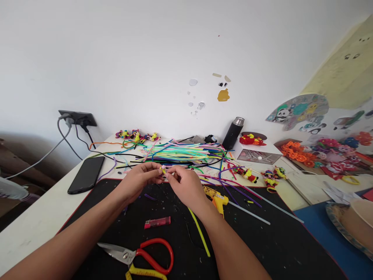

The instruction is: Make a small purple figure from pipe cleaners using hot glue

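While both forearms slant inward from the near side of the black mat [256, 241], the two hands meet close together above its far edge. Item, left hand [142, 177]: back of the hand turned up and outward, wrist nearly straight, fingers bent, thumb and forefinger pinched on a small craft piece [163, 169], white and yellow. Item, right hand [188, 188]: knuckles up, fingers curled under, thumb and forefinger closed on the same piece from the other side; whether the fingertips of the two hands touch, cannot be told. Item, small craft piece: held between the hands, over the mat's far edge, mostly hidden by fingers. On the mat: one yellow fuzzy stem [200, 235], running toward the near side from beside the right wrist; one pink lighter [157, 222], at the middle; scissors [118, 252] with red and yellow handles, nearer the wearer, blades pointing left; one yellow glue gun [219, 199], toward the far right, partly behind the right forearm. Beyond the mat's far edge: a heap of coloured fuzzy stems [180, 152]; a black flask [232, 134], tilted in view. Off the mat's far left corner: a dark phone [86, 175], lying flat.
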The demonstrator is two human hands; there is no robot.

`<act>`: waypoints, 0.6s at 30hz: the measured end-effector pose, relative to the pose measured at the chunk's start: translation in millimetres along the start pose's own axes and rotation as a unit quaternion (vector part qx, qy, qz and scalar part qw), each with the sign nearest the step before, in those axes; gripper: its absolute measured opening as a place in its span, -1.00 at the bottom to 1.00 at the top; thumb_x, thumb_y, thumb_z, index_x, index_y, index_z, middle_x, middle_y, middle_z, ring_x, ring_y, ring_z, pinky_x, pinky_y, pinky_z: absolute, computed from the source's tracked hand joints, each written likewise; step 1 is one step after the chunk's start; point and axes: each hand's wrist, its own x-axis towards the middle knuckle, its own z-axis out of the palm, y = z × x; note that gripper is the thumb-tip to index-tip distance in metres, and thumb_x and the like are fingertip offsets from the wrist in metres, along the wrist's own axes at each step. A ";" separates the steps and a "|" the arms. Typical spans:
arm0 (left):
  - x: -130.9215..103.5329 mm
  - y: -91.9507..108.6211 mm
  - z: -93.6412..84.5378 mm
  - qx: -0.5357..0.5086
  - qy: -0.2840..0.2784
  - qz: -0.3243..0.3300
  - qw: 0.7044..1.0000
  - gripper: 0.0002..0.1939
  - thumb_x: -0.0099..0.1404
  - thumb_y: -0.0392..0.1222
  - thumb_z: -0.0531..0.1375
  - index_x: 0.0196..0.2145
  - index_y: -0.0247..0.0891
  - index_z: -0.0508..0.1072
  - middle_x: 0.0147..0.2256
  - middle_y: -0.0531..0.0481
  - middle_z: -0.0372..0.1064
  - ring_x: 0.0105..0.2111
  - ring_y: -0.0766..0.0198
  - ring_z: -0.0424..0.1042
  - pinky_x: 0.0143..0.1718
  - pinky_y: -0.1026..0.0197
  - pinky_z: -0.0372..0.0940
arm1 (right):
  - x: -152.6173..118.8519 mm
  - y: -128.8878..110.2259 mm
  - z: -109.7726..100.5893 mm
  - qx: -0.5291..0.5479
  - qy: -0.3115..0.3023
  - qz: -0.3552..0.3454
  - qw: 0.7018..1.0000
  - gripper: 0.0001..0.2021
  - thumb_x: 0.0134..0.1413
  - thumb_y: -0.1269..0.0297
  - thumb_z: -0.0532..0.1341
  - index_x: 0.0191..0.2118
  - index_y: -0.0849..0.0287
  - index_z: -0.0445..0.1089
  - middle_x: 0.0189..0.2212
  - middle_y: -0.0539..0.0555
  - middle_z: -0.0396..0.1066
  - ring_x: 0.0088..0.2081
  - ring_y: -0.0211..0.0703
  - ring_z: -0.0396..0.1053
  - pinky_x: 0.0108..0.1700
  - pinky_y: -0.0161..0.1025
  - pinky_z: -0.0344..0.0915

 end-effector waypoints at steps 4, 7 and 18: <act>-0.6 0.4 0.3 0.001 0.001 -0.001 1.000 -0.64 -0.12 -0.07 0.59 -0.41 -0.27 0.62 -0.41 -0.01 0.54 -0.42 0.27 0.51 -0.38 0.30 0.43 | 0.0 0.2 -0.4 -0.001 -0.003 0.001 1.000 -0.87 0.33 0.25 0.27 -0.15 0.12 0.58 -0.45 -0.02 0.55 -0.47 -0.20 0.37 -0.37 -0.28 0.09; -0.9 0.0 1.2 0.009 0.005 0.000 1.000 -0.65 -0.10 -0.08 0.58 -0.42 -0.28 0.61 -0.42 -0.02 0.54 -0.44 0.27 0.50 -0.39 0.28 0.43 | 0.5 -0.7 -1.0 -0.009 -0.006 -0.001 1.000 -0.88 0.34 0.27 0.27 -0.17 0.13 0.58 -0.43 0.00 0.56 -0.43 -0.18 0.40 -0.35 -0.28 0.09; -0.4 -3.5 0.2 0.015 -0.013 0.012 1.000 -0.66 -0.05 -0.03 0.55 -0.44 -0.26 0.57 -0.44 -0.02 0.51 -0.46 0.26 0.49 -0.39 0.25 0.43 | 1.2 1.2 -2.8 -0.038 0.006 -0.006 0.999 -0.86 0.36 0.26 0.25 -0.17 0.13 0.57 -0.42 0.01 0.56 -0.39 -0.15 0.42 -0.32 -0.26 0.11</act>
